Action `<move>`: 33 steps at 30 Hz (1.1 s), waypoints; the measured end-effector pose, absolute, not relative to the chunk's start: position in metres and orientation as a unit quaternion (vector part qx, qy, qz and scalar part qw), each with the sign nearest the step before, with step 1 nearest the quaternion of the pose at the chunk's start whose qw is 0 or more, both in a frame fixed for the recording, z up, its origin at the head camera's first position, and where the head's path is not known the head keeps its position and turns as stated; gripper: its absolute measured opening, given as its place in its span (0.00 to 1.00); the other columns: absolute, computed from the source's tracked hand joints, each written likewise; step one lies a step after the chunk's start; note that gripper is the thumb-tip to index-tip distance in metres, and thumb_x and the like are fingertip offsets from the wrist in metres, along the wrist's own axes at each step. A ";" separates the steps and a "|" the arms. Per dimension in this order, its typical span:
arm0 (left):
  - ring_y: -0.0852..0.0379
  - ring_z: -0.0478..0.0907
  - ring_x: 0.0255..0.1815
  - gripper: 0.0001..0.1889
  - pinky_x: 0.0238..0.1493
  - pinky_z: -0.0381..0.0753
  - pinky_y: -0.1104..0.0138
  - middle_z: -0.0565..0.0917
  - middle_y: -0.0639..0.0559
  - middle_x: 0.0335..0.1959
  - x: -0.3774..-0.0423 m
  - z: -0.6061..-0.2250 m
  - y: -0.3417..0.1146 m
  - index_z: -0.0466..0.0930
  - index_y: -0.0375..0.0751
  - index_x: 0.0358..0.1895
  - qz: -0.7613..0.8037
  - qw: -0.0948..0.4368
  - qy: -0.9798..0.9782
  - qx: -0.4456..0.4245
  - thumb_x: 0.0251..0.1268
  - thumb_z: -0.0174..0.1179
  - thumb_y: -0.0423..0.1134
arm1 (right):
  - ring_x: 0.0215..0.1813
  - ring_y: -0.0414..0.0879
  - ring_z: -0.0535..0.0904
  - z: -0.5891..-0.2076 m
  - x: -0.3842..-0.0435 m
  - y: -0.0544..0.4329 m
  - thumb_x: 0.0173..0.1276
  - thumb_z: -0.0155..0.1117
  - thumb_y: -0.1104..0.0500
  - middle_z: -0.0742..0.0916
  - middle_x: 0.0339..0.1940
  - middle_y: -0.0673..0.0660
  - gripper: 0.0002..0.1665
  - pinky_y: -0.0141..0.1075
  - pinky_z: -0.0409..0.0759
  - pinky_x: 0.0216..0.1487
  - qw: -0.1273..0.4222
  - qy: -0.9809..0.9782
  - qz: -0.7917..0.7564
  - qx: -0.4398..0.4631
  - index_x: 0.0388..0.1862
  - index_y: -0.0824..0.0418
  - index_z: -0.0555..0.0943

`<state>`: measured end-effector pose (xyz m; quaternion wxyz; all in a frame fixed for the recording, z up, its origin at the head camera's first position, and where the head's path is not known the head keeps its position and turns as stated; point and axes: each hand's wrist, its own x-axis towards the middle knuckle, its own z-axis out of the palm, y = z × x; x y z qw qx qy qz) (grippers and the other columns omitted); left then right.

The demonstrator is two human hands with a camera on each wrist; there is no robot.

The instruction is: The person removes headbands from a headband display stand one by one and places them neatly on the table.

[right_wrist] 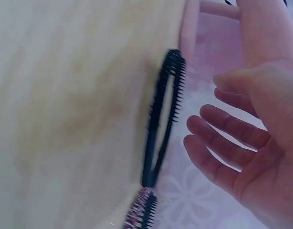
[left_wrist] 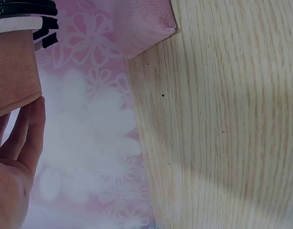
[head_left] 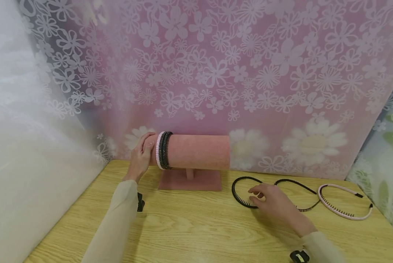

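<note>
A pink velvety headband stand (head_left: 199,151), a horizontal roll on a flat base, stands at the back of the table. My left hand (head_left: 139,160) grips its left end, thumb in front and fingers behind. Near that end the roll wears a pale pink toothed headband (head_left: 158,155) beside dark glittery headbands (head_left: 165,150). To the right, a black toothed headband (head_left: 234,193) lies on the table. Over its right part hovers my right hand (head_left: 276,204), fingers loosely bent, thumb apart from the fingertips, holding nothing. The right wrist view shows this hand (right_wrist: 251,143) beside the black headband (right_wrist: 158,105).
Partly behind the right hand lies another black headband (head_left: 296,181) with a patterned section. A pink headband with dark tips (head_left: 361,219) lies at the far right, close against it. A flowered pink curtain (head_left: 216,73) hangs behind the wood-grain table (head_left: 189,230); pale sheeting (head_left: 35,146) borders the left.
</note>
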<state>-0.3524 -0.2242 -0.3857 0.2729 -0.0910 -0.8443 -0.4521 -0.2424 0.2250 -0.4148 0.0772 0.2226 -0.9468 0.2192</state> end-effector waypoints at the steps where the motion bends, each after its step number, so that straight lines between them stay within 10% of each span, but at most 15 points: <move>1: 0.38 0.80 0.60 0.24 0.62 0.75 0.42 0.77 0.47 0.71 -0.352 -0.386 -0.224 0.71 0.64 0.72 -0.452 0.273 -0.844 -0.091 0.80 0.43 0.62 | 0.40 0.45 0.85 -0.412 -0.243 0.226 0.69 0.70 0.60 0.90 0.44 0.54 0.12 0.36 0.84 0.38 0.087 -0.947 0.217 0.222 0.50 0.59 0.88; 9: 0.38 0.80 0.60 0.24 0.62 0.75 0.42 0.76 0.47 0.72 -0.353 -0.384 -0.224 0.71 0.65 0.72 -0.455 0.270 -0.843 -0.094 0.80 0.43 0.61 | 0.30 0.43 0.84 -0.390 -0.250 0.230 0.64 0.74 0.63 0.91 0.43 0.59 0.15 0.33 0.79 0.29 0.238 -0.904 0.224 0.276 0.50 0.59 0.88; 15: 0.38 0.81 0.59 0.24 0.61 0.75 0.42 0.76 0.47 0.72 -0.354 -0.385 -0.225 0.71 0.64 0.72 -0.454 0.274 -0.842 -0.099 0.80 0.42 0.61 | 0.16 0.31 0.63 -0.370 -0.255 0.224 0.61 0.77 0.63 0.88 0.50 0.58 0.25 0.31 0.69 0.23 0.298 -0.877 0.222 0.305 0.58 0.58 0.84; 22: 0.38 0.80 0.61 0.25 0.63 0.74 0.41 0.75 0.47 0.72 -0.355 -0.384 -0.225 0.70 0.64 0.72 -0.454 0.269 -0.844 -0.098 0.80 0.42 0.62 | 0.54 0.56 0.84 -0.353 -0.262 0.211 0.59 0.79 0.60 0.84 0.61 0.61 0.35 0.49 0.84 0.42 0.330 -0.863 0.209 0.320 0.66 0.58 0.80; 33: 0.38 0.80 0.60 0.24 0.62 0.75 0.42 0.77 0.47 0.71 -0.352 -0.384 -0.225 0.71 0.65 0.72 -0.454 0.267 -0.845 -0.094 0.80 0.42 0.62 | 0.65 0.63 0.78 -0.339 -0.273 0.189 0.57 0.80 0.57 0.80 0.69 0.65 0.40 0.59 0.79 0.58 0.348 -0.841 0.206 0.359 0.70 0.57 0.77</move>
